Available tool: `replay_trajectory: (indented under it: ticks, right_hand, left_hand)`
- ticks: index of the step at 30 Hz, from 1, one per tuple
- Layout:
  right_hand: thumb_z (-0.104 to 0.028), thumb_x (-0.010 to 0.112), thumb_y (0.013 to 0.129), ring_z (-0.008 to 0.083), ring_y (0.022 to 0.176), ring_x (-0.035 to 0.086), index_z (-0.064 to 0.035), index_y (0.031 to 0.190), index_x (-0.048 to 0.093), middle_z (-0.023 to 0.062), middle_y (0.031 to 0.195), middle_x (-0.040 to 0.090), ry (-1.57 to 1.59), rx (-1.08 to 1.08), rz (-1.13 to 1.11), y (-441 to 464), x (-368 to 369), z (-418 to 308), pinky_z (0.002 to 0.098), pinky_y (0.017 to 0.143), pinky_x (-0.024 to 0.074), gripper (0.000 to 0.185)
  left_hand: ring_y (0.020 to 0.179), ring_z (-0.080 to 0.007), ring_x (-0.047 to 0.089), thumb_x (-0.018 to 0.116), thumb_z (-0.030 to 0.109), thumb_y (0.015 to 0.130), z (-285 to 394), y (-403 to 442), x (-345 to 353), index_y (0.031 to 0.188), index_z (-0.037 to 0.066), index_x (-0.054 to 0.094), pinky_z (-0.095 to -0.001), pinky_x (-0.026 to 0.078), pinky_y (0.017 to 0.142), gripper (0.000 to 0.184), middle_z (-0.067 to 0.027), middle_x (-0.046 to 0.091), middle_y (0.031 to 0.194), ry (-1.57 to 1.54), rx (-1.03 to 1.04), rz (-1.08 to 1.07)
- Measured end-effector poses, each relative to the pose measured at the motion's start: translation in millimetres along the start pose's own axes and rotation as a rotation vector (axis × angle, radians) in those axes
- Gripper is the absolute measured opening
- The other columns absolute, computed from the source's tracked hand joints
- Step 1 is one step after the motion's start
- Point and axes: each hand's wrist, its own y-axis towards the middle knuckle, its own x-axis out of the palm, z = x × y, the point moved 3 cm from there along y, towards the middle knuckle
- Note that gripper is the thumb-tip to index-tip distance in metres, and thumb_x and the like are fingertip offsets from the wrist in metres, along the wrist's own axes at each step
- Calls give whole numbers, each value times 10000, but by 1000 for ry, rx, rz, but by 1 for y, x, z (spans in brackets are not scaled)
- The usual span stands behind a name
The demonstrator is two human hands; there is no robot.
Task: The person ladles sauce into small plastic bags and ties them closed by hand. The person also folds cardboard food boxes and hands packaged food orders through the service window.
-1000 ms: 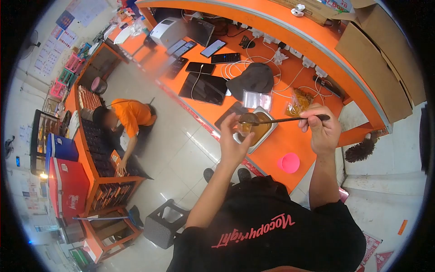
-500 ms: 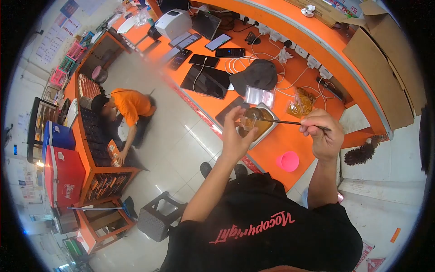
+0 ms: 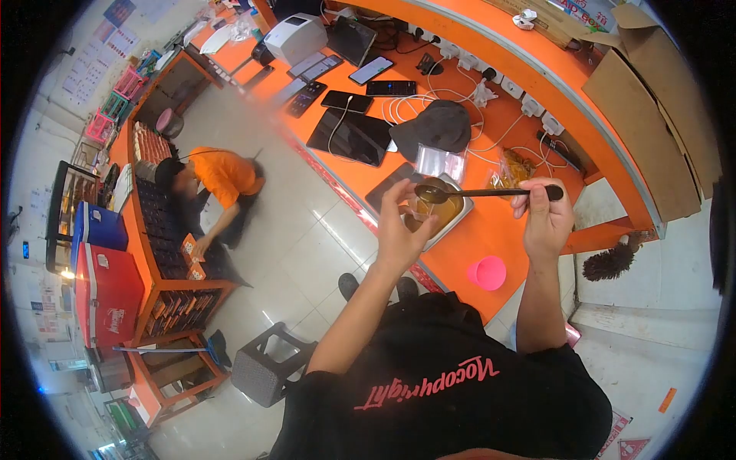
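Note:
Over the orange counter, my left hand (image 3: 400, 238) is closed around a small clear cup (image 3: 420, 208). A dark long-handled spoon (image 3: 483, 192) lies across the cup's top, its bowl at the rim. My right hand (image 3: 547, 222) pinches the far end of the spoon's handle. Below and behind the cup stands a metal tray (image 3: 463, 216) with brownish-yellow contents. Beside the tray are a bag of yellow-orange stuff (image 3: 502, 178) and clear plastic packets (image 3: 441, 162).
A pink cup (image 3: 487, 273) stands near the counter's front edge. Phones, a tablet (image 3: 349, 136), a black cap (image 3: 433, 129) and white cables lie further back. A person in orange (image 3: 224, 178) crouches at the left shelf. A grey stool (image 3: 270, 366) stands on the floor.
The spoon has risen and its bowl has come to the cup's rim. My right hand has moved slightly up, while my left hand stays nearly in place with the cup.

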Motion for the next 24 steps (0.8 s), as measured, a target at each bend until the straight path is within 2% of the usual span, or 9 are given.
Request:
replay_trajectory:
  ticks: [2, 12, 14, 15, 17, 18, 21, 23, 24]
  right_hand:
    - [-168, 549, 1060, 84, 644, 574, -5, 1014, 624, 57, 787, 656, 63, 64, 98, -1, 0, 7, 224, 606, 464, 185]
    - [-260, 549, 1064, 60, 633, 527, -36, 1005, 623, 12, 767, 628, 297, 385, 407, -6, -8, 51, 214, 578, 423, 242]
    - [-237, 529, 1072, 73, 615, 525, -37, 1008, 597, 28, 777, 623, 173, 567, 351, -11, -12, 66, 222, 574, 426, 221]
    - [-237, 529, 1072, 73, 615, 525, -37, 1008, 597, 28, 777, 623, 173, 561, 347, -15, -11, 72, 222, 574, 426, 221]
    - [-250, 531, 1069, 64, 615, 531, -34, 1055, 593, 12, 783, 636, -85, 582, 94, -26, -2, 90, 222, 579, 428, 224]
    - [-250, 531, 1069, 64, 615, 531, -34, 1055, 593, 12, 783, 636, -86, 579, 74, -35, 0, 104, 222, 579, 428, 224]
    - [-249, 595, 1033, 82, 680, 575, -25, 1100, 623, 26, 864, 671, -123, 617, -186, -53, 13, 128, 235, 617, 461, 235]
    - [-174, 664, 980, 170, 860, 637, 12, 1189, 593, 119, 1070, 674, -282, 584, -258, -61, 22, 131, 298, 752, 520, 289]
    - [-99, 663, 952, 192, 966, 625, 0, 1217, 581, 122, 1123, 644, -449, 484, -228, -61, 27, 122, 330, 847, 512, 295]
  left_hand:
    - [1233, -277, 562, 824, 11, 787, -2, -1, 0, 1442, 5, 339, -401, 495, 1028, 815, -209, 502, 1359, -1, 5, 4]
    - [1214, -258, 570, 808, -13, 793, -9, -11, -15, 1433, 9, 344, -387, 503, 991, 790, -189, 510, 1347, -6, 41, 45]
    - [1202, -254, 576, 805, -22, 791, -8, -17, -27, 1429, 11, 347, -380, 507, 979, 786, -184, 511, 1343, 2, 55, 71]
    - [1190, -248, 579, 801, -32, 790, -9, -23, -34, 1422, 14, 353, -371, 512, 960, 775, -179, 510, 1335, -31, 41, 102]
    - [1179, -243, 581, 797, -42, 789, -9, -33, -48, 1414, 18, 360, -361, 516, 942, 765, -173, 509, 1326, -63, 24, 148]
    - [1163, -237, 584, 787, -56, 793, -8, -38, -55, 1411, 22, 361, -357, 519, 926, 755, -169, 508, 1316, -55, 29, 168]
    - [1140, -228, 586, 770, -79, 799, -4, -56, -76, 1406, 31, 362, -349, 520, 903, 740, -161, 505, 1304, -103, -11, 249]
    - [1126, -221, 582, 747, -110, 799, 4, -68, -91, 1405, 39, 355, -341, 518, 890, 737, -151, 502, 1305, -205, -69, 296]
    - [1131, -219, 576, 742, -116, 797, 7, -75, -98, 1403, 40, 355, -340, 518, 889, 736, -148, 502, 1299, -195, -77, 327]
